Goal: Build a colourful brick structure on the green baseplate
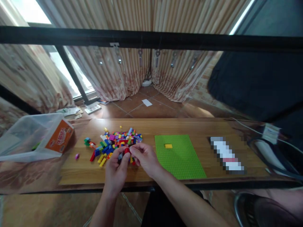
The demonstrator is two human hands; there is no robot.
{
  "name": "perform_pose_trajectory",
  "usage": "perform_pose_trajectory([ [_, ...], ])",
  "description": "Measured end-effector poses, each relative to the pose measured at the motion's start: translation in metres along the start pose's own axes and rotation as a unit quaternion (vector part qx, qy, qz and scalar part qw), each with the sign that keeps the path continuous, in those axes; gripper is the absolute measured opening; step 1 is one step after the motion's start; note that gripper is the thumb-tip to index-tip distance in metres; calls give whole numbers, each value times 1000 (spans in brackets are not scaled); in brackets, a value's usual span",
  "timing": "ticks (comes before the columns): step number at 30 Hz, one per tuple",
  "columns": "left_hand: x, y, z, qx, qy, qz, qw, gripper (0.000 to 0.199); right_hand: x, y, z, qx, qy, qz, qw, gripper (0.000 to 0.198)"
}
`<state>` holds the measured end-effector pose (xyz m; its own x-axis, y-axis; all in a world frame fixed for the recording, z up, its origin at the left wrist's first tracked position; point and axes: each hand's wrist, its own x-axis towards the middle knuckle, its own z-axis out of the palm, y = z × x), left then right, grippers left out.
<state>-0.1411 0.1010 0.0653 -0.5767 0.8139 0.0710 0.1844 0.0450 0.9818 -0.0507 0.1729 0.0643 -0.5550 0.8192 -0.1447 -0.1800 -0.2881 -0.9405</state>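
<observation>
I'm pinching a red brick (127,150) in my left hand's (117,160) grip over the brick pile (107,148), apparently fitting pieces, my right hand (145,157) meeting it, its hold unclear, the next press needing steady alignment.

Likely home: pleated curtains (132,15) at twelve o'clock, window (30,12) at ten, toy bricks (107,148) at eight, tiled floor (129,208) at seven.

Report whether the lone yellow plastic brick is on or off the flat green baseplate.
On: the yellow plastic brick sits inside the edges of the flat green baseplate. Whether it is pressed down, I cannot tell.
</observation>
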Motion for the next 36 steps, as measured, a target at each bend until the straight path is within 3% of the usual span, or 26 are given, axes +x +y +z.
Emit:
perform_pose_trajectory([
  [3,6,-4,-2,6,28,10,1000,29,6,3,4,-10,25,-15,1000,30],
  [5,14,-5,-6,67,51,23,996,28,12,3,2,-100,53,-57,992,23],
  [7,23,-4,-13,182,68,18,981,27,19,1,-3,-251,79,-98,960,13],
  [9,32,-1,-19,313,60,-4,948,27,27,-1,-8,-395,79,-112,908,8],
  [12,41,5,-22,454,15,-18,891,32,35,0,-14,-500,45,-110,858,15],
  [15,43,7,-22,520,-12,3,854,38,38,4,-16,-512,28,-121,850,24],
  [19,43,8,-23,543,-12,-2,840,43,28,2,-21,-474,47,-136,869,23],
  [21,39,9,-22,516,3,-7,857,45,15,-1,-27,-444,57,-147,882,19],
  [23,30,12,-16,428,15,-13,903,46,-3,-4,-34,-409,59,-161,896,16],
  [25,16,14,-4,278,2,-33,960,49,-25,-8,-41,-371,54,-176,910,16],
  [27,-2,16,13,120,-35,-65,990,52,-49,-10,-48,-343,45,-185,920,19],
  [30,-30,16,42,31,-82,-96,991,45,-78,-11,-60,-341,42,-196,918,25],
  [36,-70,7,99,-59,-124,-172,975,41,-110,-2,-97,-388,115,-183,896,25],
])
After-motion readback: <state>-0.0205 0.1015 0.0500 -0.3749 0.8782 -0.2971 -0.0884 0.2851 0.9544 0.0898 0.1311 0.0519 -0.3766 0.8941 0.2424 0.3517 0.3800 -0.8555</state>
